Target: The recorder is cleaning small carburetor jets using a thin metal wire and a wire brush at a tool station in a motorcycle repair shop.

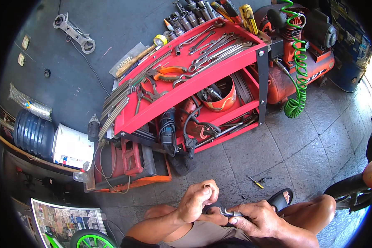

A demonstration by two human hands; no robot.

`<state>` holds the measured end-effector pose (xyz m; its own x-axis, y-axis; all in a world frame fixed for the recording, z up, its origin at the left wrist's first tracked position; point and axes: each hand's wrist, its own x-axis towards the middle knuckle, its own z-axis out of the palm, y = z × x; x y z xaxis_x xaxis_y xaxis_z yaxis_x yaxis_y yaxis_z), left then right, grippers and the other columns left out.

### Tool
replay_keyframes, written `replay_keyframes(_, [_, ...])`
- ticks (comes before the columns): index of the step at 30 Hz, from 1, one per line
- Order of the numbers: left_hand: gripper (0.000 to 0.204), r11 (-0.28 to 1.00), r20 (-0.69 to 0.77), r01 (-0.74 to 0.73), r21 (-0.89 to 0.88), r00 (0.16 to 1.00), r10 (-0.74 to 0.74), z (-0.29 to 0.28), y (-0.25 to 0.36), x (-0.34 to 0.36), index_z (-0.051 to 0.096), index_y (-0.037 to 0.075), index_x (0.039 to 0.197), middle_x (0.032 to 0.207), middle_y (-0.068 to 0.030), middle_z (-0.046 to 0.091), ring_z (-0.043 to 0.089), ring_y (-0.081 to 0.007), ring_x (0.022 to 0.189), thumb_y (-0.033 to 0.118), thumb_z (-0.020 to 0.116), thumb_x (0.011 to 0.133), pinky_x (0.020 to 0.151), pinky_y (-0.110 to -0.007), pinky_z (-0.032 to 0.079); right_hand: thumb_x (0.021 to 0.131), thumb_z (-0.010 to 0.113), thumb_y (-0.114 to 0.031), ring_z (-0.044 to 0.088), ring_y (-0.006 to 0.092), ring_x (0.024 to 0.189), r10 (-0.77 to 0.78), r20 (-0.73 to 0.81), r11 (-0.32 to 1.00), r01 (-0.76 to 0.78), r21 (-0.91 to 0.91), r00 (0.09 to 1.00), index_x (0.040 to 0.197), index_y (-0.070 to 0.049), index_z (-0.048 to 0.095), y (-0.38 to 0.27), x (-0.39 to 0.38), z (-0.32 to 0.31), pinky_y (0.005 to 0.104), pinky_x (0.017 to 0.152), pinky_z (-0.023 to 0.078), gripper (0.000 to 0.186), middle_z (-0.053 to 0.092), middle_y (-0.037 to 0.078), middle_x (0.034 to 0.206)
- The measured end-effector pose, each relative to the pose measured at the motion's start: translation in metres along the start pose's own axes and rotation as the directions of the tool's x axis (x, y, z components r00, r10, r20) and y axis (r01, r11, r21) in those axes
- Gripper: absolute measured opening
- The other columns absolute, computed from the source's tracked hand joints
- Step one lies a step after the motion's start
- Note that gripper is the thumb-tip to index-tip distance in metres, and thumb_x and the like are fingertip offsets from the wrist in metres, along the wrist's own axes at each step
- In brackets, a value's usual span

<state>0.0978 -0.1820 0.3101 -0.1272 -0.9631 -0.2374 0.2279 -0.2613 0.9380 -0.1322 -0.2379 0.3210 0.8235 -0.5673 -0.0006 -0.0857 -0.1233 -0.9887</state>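
My left hand (198,198) is raised low in the middle of the view, its fingers curled and pinched around something small that I cannot make out. Beside it on the right, my right hand (258,219) grips a metal tool (229,212) with curved, pointed jaws at its tip. The two hands are apart, over my bare legs. On the floor beyond them lies a small yellow-handled screwdriver (256,182), next to a small dark piece (265,180). My sandalled foot (280,199) shows behind the right hand.
A red tool cart (132,126) holding wrenches, pliers and power tools stands ahead. A compressor (297,72) with a green coiled hose stands right of it, a red-orange toolbox (132,159) at left. A dark tyre (341,194) is at lower right, a white-framed panel (66,217) at lower left.
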Motion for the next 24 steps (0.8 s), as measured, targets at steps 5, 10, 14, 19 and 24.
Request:
replay_keyframes(5, [0.029, 0.977, 0.019, -0.010, -0.212, 1.000, 0.014, 0.009, 0.003, 0.003, 0.047, 0.005, 0.086, 0.077, 0.0010, 0.040, 0.033, -0.0076, 0.070, 0.034, 0.045, 0.091, 0.064, -0.025, 0.029, 0.095, 0.061, -0.031, 0.069, 0.0305, 0.068, 0.003, -0.002, 1.000, -0.003, -0.001, 1.000, 0.107, 0.000, 0.067, 0.001, -0.001, 0.001, 0.0365, 0.061, 0.054, 0.034, 0.068, 0.015, 0.075])
replay_keyframes(10, [0.021, 0.999, 0.085, 0.016, -0.036, 0.996, -0.013, 0.008, 0.010, 0.002, 0.046, 0.004, 0.095, 0.081, 0.0004, 0.039, 0.034, -0.0084, 0.073, 0.024, 0.042, 0.087, 0.069, -0.026, 0.032, 0.095, 0.059, -0.032, 0.069, 0.0297, 0.068, 0.020, 0.020, 1.000, -0.020, 0.014, 1.000, 0.107, 0.000, 0.067, 0.002, -0.001, -0.001, 0.0362, 0.060, 0.054, 0.034, 0.068, 0.014, 0.074])
replay_keyframes(14, [0.025, 0.996, 0.021, 0.078, 0.039, 0.997, -0.079, 0.016, 0.016, -0.001, 0.046, 0.005, 0.095, 0.074, -0.0011, 0.040, 0.035, -0.0106, 0.070, 0.026, 0.044, 0.082, 0.089, -0.034, 0.032, 0.096, 0.058, -0.033, 0.069, 0.0292, 0.067, -0.010, 0.015, 1.000, 0.009, 0.012, 1.000, 0.106, -0.001, 0.067, 0.004, -0.001, 0.000, 0.0368, 0.060, 0.054, 0.034, 0.068, 0.014, 0.074])
replay_keyframes(19, [0.020, 0.997, 0.098, 0.079, -0.028, 0.992, -0.076, 0.012, 0.016, -0.003, 0.046, 0.004, 0.101, 0.083, 0.0000, 0.041, 0.036, -0.0063, 0.072, 0.015, 0.042, 0.085, 0.065, -0.024, 0.034, 0.096, 0.058, -0.033, 0.069, 0.0288, 0.067, 0.045, 0.066, 0.998, -0.048, 0.048, 0.997, 0.105, -0.002, 0.067, 0.001, -0.001, -0.003, 0.0368, 0.060, 0.053, 0.034, 0.067, 0.014, 0.073])
replay_keyframes(24, [0.020, 0.998, 0.107, 0.058, -0.035, 0.993, -0.054, 0.011, 0.012, -0.004, 0.046, 0.004, 0.101, 0.083, 0.0003, 0.040, 0.035, -0.0063, 0.072, 0.016, 0.042, 0.085, 0.065, -0.024, 0.034, 0.098, 0.056, -0.035, 0.067, 0.0225, 0.064, 0.046, 0.098, 0.986, -0.060, 0.152, 0.994, 0.104, -0.001, 0.067, 0.010, -0.001, -0.001, 0.0337, 0.059, 0.051, 0.036, 0.066, 0.010, 0.071])
